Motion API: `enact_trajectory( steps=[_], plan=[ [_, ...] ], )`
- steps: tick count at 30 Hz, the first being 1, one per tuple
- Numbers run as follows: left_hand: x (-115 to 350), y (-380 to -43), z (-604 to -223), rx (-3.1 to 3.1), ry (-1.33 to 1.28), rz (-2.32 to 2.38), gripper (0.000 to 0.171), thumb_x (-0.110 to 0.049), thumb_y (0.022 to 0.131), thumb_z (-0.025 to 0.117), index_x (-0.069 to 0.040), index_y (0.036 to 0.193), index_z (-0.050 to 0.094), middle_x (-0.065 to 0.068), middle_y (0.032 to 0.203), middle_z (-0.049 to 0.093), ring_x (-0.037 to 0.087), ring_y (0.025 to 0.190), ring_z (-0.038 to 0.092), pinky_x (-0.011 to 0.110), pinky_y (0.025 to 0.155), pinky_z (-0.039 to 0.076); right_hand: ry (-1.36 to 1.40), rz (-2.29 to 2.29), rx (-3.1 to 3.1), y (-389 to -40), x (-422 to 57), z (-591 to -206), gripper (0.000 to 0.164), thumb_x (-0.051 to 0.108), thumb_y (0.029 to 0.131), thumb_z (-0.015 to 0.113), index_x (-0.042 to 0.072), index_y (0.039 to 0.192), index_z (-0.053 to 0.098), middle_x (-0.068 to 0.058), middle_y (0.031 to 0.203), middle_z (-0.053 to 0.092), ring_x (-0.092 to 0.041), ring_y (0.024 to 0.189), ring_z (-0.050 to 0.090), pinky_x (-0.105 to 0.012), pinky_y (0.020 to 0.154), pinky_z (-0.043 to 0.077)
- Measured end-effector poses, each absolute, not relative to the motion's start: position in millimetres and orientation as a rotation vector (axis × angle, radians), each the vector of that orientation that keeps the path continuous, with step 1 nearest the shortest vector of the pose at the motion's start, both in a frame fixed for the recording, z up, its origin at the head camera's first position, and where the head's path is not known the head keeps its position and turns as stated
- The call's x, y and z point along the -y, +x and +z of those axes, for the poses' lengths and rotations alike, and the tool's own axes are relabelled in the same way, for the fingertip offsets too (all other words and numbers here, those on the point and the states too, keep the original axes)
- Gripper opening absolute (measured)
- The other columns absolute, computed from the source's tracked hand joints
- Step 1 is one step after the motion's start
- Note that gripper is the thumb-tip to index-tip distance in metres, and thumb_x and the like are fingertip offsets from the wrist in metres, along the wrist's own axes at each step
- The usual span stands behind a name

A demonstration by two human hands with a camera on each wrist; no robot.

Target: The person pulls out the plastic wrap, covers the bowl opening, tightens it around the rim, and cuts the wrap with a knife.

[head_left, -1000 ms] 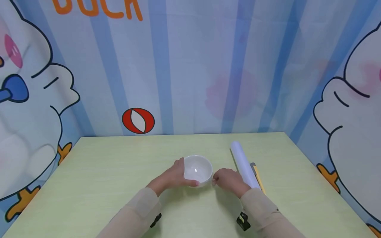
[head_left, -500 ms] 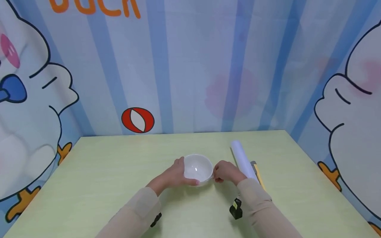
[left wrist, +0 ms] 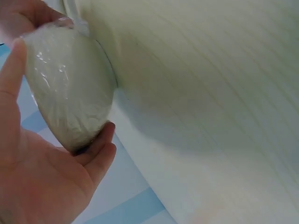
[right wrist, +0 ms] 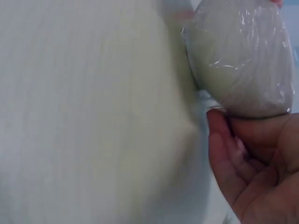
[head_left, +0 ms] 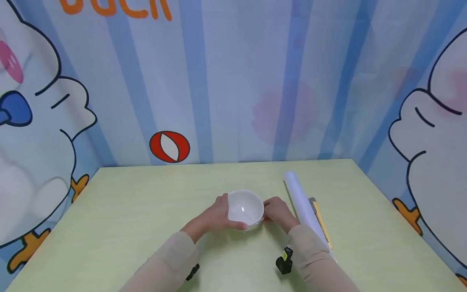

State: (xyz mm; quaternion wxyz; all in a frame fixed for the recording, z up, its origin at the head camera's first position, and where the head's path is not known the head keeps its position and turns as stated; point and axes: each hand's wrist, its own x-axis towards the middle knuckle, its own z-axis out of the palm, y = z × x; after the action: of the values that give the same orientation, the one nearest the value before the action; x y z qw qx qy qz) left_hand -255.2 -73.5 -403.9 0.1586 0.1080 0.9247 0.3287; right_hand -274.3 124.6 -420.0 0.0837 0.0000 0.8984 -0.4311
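Observation:
A white bowl (head_left: pixel 246 209) stands near the middle of the table, with clear cling film (left wrist: pixel 63 70) stretched and wrinkled over its outside. My left hand (head_left: pixel 217 217) grips the bowl's left side, thumb along the near side and fingers round the far side. At the bowl's right side is my right hand (head_left: pixel 279 212), its fingers curled. In the right wrist view that hand's thumb and fingertips (right wrist: pixel 216 115) pinch a loose edge of the film close under the bowl (right wrist: pixel 243 60).
A long pale lilac roll (head_left: pixel 304 205) lies on the table (head_left: pixel 146 211) to the right of the bowl. Beside it is a slim yellow tool with a grey end (head_left: pixel 321 221), partly behind the right sleeve. A printed blue curtain (head_left: pixel 237 81) hangs behind the table.
My right hand has moved slightly up and in against the bowl's right side, and its forearm has shifted left. My left hand keeps its grip on the bowl.

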Motion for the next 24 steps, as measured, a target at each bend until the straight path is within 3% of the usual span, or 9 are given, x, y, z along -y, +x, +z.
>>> enact_trajectory(
  steps=[4,8,11,14,17,24],
  plan=[
    [71,-254,-405,-2.636,0.285,0.939,0.114,-0.053,0.063,0.078,-0.001,0.143,0.015,0.014,0.133,0.037,0.029,0.116,0.044,0.048,0.094,0.046,0.007,-1.505,-2.520,-276,-127,-430,0.024,-0.010,0.070,0.050,-0.013,0.090,0.064,-0.005,0.067,0.062,-0.008,0.055,0.055,-0.023,0.057,0.053],
    [69,-254,-404,-2.640,0.309,0.947,0.114,-0.053,0.064,0.077,-0.001,0.143,0.015,0.014,0.132,0.037,0.028,0.115,0.044,0.048,0.093,0.046,0.058,-1.606,-2.426,-280,-128,-432,0.022,-0.008,0.074,0.047,-0.013,0.090,0.062,-0.002,0.064,0.056,-0.008,0.055,0.054,-0.022,0.055,0.053],
    [69,-254,-403,-2.651,0.335,0.947,0.113,-0.053,0.065,0.077,0.000,0.143,0.015,0.014,0.132,0.037,0.028,0.114,0.045,0.047,0.093,0.046,0.163,-1.674,-2.345,-280,-129,-428,0.026,0.005,0.084,0.046,-0.010,0.096,0.062,-0.004,0.070,0.059,-0.009,0.059,0.056,-0.021,0.056,0.053],
    [69,-253,-401,-2.670,0.332,0.928,0.113,-0.053,0.065,0.077,0.000,0.143,0.015,0.014,0.131,0.037,0.028,0.113,0.045,0.047,0.093,0.046,0.207,-1.721,-2.246,-278,-130,-420,0.044,0.028,0.093,0.041,-0.009,0.109,0.059,-0.010,0.083,0.062,-0.011,0.065,0.058,-0.024,0.061,0.054],
    [69,-253,-401,-2.668,0.321,0.929,0.112,-0.052,0.065,0.077,-0.001,0.143,0.015,0.014,0.131,0.037,0.028,0.115,0.045,0.048,0.094,0.046,0.189,-1.705,-2.216,-274,-130,-412,0.060,0.045,0.095,0.037,-0.008,0.116,0.054,-0.014,0.093,0.062,-0.013,0.072,0.060,-0.028,0.069,0.056],
    [66,-254,-403,-2.643,0.330,0.947,0.112,-0.054,0.065,0.076,-0.002,0.142,0.014,0.013,0.131,0.036,0.027,0.114,0.044,0.047,0.093,0.046,0.140,-1.694,-2.198,-262,-128,-401,0.056,0.046,0.094,0.041,-0.004,0.116,0.056,-0.009,0.091,0.059,-0.013,0.074,0.056,-0.025,0.069,0.052]
  ],
)
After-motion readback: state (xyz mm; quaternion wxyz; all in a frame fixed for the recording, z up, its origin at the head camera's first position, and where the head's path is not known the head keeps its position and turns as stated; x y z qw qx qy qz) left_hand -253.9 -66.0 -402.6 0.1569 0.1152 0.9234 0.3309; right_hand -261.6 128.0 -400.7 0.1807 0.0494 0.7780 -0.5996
